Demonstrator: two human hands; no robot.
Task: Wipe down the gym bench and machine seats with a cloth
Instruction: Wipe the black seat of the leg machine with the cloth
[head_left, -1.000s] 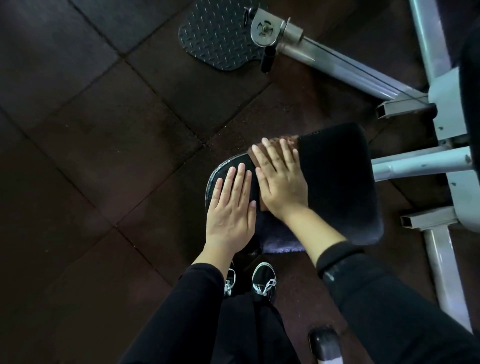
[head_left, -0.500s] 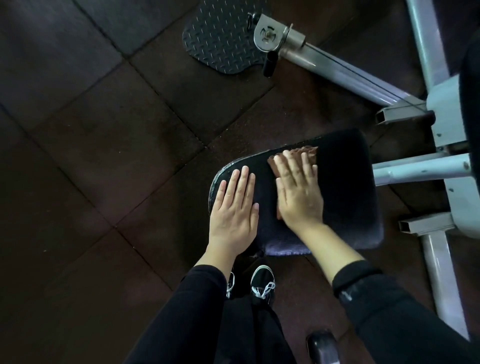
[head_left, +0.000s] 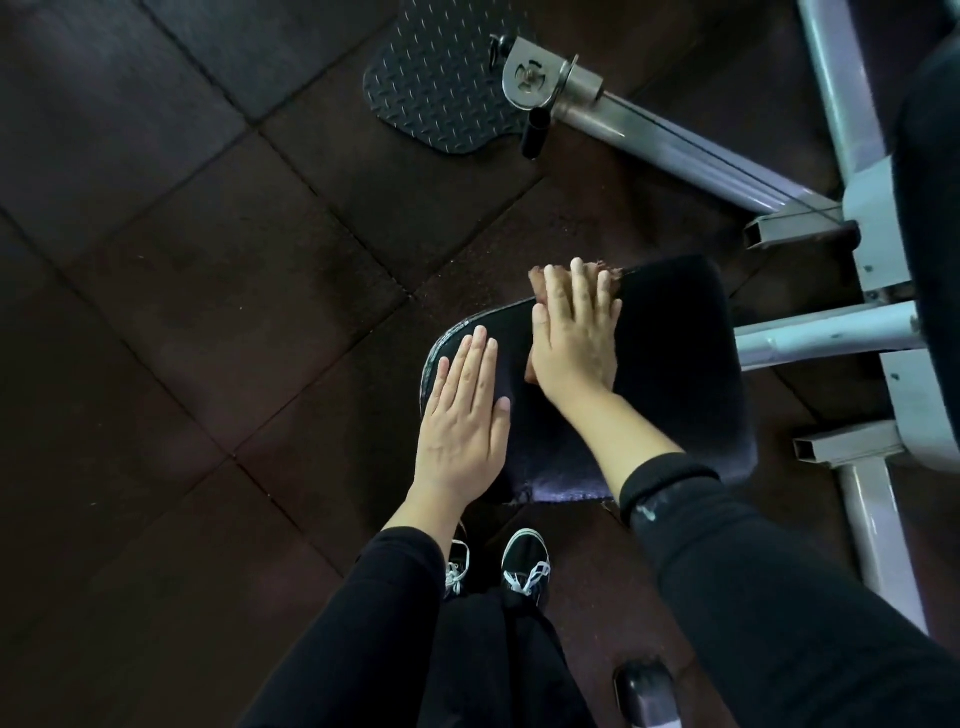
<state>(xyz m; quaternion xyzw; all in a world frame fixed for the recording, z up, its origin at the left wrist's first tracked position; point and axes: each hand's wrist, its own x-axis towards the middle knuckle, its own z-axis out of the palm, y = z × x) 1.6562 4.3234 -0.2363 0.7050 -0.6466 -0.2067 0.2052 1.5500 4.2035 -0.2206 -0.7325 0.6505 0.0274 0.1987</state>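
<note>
A black padded machine seat (head_left: 675, 364) sits low in front of me, its near edge worn pale. My right hand (head_left: 574, 338) lies flat with straight fingers on a brown cloth (head_left: 540, 283), pressing it against the seat's far left edge; only the cloth's fringes show around the fingers. My left hand (head_left: 462, 415) rests flat and open on the seat's left end, beside the right hand and off the cloth.
The grey machine frame (head_left: 878, 322) and its tubes run along the right. A ribbed black footplate (head_left: 441, 88) on a metal arm (head_left: 649, 140) lies ahead on the dark rubber floor tiles (head_left: 182, 312). My shoes (head_left: 524, 566) stand under the seat's near edge.
My right hand has slid the cloth away from me, from the middle of the seat to its far edge. The left hand has stayed in place.
</note>
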